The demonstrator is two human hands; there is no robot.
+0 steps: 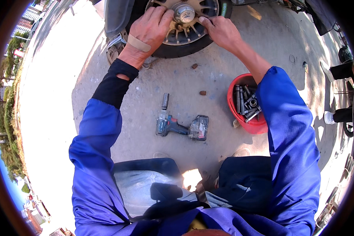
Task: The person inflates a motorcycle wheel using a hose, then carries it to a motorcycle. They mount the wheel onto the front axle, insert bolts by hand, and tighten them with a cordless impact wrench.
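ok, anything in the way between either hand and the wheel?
Nothing visible. The left hand and right hand are both at the wheel, either side of its silver centre cap. The cordless wrench and red bucket lie lower in the view, out of both hands' way.

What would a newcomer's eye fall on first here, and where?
Probably the red container of metal tools, partly behind the right sleeve. Next, the cordless power tool lying on the ground mid-picture. At the top, the left hand and right hand flank the silver hub of a spoked wheel.
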